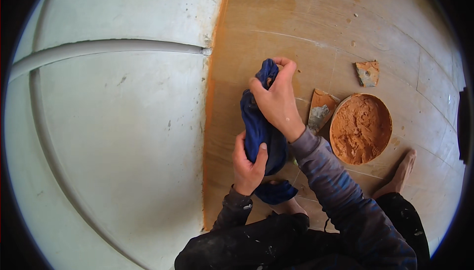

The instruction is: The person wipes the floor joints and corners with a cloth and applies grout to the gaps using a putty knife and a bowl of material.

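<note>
A dark blue cloth point(252, 117) is bunched lengthwise between both my hands, above the tiled floor near the wall. My right hand point(281, 104) pinches its upper end, thumb and fingers closed around the fabric. Lower down, my left hand point(249, 169) grips the same cloth with the thumb lying over it. More dark blue fabric point(276, 192) lies over my foot below; whether it joins the held cloth I cannot tell. To the right of my right wrist stands a round bowl point(390, 122) holding orange-brown paste point(360, 127).
A flat paste-smeared piece point(321, 111) leans beside the bowl, and a smaller broken-looking piece point(367, 74) lies beyond it. On the left rises a white wall point(123, 136) with a grey pipe point(123, 47). An orange strip point(209, 122) follows its foot. My bare foot point(399, 171) is at right.
</note>
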The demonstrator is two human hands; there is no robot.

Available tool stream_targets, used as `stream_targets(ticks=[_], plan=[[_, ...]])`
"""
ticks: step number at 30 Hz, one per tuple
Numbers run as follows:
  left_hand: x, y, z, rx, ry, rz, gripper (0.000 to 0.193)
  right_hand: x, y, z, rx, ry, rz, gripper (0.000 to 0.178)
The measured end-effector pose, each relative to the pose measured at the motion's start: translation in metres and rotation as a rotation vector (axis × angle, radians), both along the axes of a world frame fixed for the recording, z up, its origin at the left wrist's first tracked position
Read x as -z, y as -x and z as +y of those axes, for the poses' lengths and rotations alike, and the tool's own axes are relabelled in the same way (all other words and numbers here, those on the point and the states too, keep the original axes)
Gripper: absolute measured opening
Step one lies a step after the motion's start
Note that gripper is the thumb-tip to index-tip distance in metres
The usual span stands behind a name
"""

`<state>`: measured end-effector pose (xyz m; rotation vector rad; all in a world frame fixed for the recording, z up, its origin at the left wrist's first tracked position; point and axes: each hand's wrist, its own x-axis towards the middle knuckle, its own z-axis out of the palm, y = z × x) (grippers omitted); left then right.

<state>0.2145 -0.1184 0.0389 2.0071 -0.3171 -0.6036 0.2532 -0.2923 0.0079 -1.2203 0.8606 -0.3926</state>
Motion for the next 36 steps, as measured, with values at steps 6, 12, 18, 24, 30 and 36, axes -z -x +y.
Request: stream_targets(ticks=[6, 12, 18, 24, 30, 36], plan=[[0.005, -0.016, -0.015, -0.040, 0.036, -0.010, 0.043, 0.028, -0.043, -0.027, 0.230, 0.693, -0.107, 0.029], [0.009, -0.053, -0.055, -0.075, 0.095, -0.028, 0.045, 0.018, -0.078, -0.073, 0.054, 0.668, -0.067, 0.024], [0.001, -0.059, -0.069, 0.187, 0.128, -0.148, 0.044, -0.001, -0.035, -0.102, 0.334, 0.676, -0.076, 0.019], [0.013, -0.020, -0.072, 0.376, 0.068, -0.204, 0.045, 0.029, 0.023, -0.072, 0.342, 0.822, 0.561, 0.020], [0.028, -0.027, -0.069, -0.003, 0.003, -0.026, 0.035, 0.059, -0.054, -0.037, -0.432, 0.576, -0.080, 0.016], [-0.012, -0.032, -0.055, 0.032, 0.242, -0.003, 0.032, 0.007, -0.033, -0.080, -0.241, 0.123, -0.296, 0.017]])
